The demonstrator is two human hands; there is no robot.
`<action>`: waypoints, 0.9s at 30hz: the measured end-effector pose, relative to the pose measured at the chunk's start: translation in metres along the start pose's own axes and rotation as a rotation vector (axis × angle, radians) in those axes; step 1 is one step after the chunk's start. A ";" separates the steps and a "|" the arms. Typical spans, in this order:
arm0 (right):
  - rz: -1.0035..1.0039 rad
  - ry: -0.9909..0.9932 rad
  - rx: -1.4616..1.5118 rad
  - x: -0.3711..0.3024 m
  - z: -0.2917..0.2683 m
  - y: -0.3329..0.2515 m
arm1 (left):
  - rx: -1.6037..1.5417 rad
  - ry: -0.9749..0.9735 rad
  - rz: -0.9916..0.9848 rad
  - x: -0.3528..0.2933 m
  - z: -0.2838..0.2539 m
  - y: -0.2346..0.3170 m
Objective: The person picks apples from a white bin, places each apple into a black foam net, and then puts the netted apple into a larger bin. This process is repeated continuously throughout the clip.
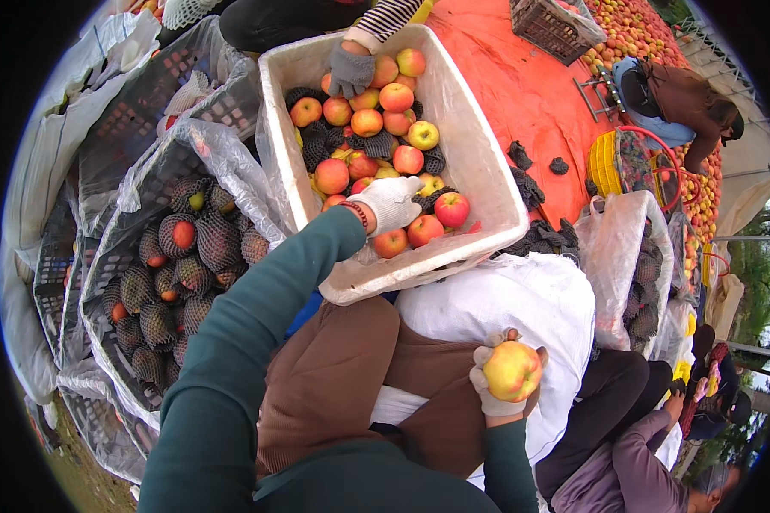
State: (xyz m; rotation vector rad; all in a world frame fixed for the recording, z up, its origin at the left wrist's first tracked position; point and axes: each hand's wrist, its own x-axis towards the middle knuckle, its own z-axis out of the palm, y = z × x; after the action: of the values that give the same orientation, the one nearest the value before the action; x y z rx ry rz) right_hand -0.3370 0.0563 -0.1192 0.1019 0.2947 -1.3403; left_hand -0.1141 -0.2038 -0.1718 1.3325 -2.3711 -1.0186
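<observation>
My left hand (391,203), in a white glove, reaches into a white foam box (498,209) of red-and-yellow apples (367,122). Its fingertips pinch at the edge of a black foam net sleeve (433,199), partly hidden among the fruit. A red apple (452,209) lies just right of it. Over my lap, my right hand (496,403), in a glove that leaves fingertips bare, grips a bare yellow-red apple (512,371) from beneath. More dark net sleeves (375,145) lie between the apples in the box.
Another person's grey-gloved hand (351,70) is in the box's far end. At left, a plastic-lined crate (103,248) holds netted apples (198,248). Beyond the box spreads an orange sheet (488,85). A lined crate (612,256) and seated people are at right.
</observation>
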 end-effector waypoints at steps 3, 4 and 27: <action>0.045 0.138 -0.251 -0.001 -0.002 0.019 | 0.099 -0.159 -0.284 0.054 0.051 -0.031; 0.081 0.162 -0.268 0.002 -0.006 0.018 | 0.069 -0.174 -0.363 0.059 0.065 -0.036; 0.156 -0.313 -0.924 -0.025 0.110 0.030 | -1.603 -0.325 -0.105 -0.221 -0.006 0.128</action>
State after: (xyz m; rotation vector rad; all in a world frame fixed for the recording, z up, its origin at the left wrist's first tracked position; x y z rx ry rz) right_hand -0.2956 0.0605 -0.0096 -0.8334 0.5964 -0.9413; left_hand -0.0718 0.0184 -0.0537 0.5759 -0.8081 -2.3915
